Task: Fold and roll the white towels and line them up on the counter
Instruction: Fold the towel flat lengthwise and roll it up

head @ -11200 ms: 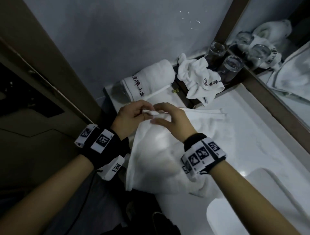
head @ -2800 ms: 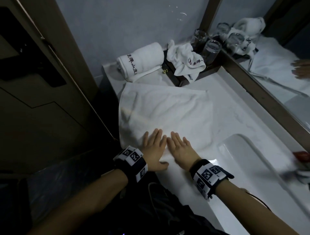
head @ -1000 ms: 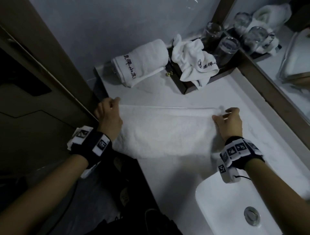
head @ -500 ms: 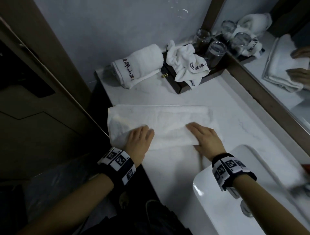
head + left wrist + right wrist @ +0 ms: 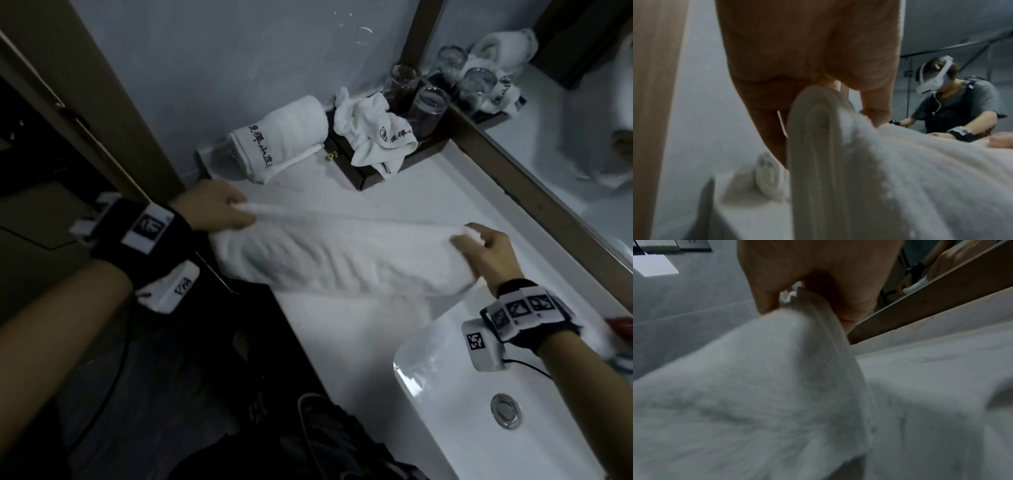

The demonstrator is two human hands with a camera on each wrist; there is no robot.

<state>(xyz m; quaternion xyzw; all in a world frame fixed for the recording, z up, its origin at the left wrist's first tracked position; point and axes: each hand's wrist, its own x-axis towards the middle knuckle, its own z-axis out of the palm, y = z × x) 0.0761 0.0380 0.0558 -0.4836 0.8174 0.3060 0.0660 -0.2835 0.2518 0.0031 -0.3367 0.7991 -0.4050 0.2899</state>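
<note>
A folded white towel (image 5: 342,257) stretches across the white counter (image 5: 428,192) between my hands, its far edge lifted. My left hand (image 5: 219,210) pinches the towel's left end (image 5: 818,129), the stacked layers showing between thumb and fingers. My right hand (image 5: 486,250) pinches the right end (image 5: 807,331), thumb on one side and fingers on the other. A rolled white towel (image 5: 281,137) with dark lettering lies at the back left corner of the counter. A crumpled white towel (image 5: 373,133) with lettering sits on a dark tray (image 5: 359,174).
Two drinking glasses (image 5: 428,109) stand on the tray beside the mirror (image 5: 582,137). A white sink basin (image 5: 479,411) with a metal drain lies at the near right. The counter's left edge drops off beside a wooden door frame (image 5: 102,102).
Half a second ago both hands pressed flat on the folded towel's near edge. Now they have moved out to its two ends, pinched them and lifted the far edge.
</note>
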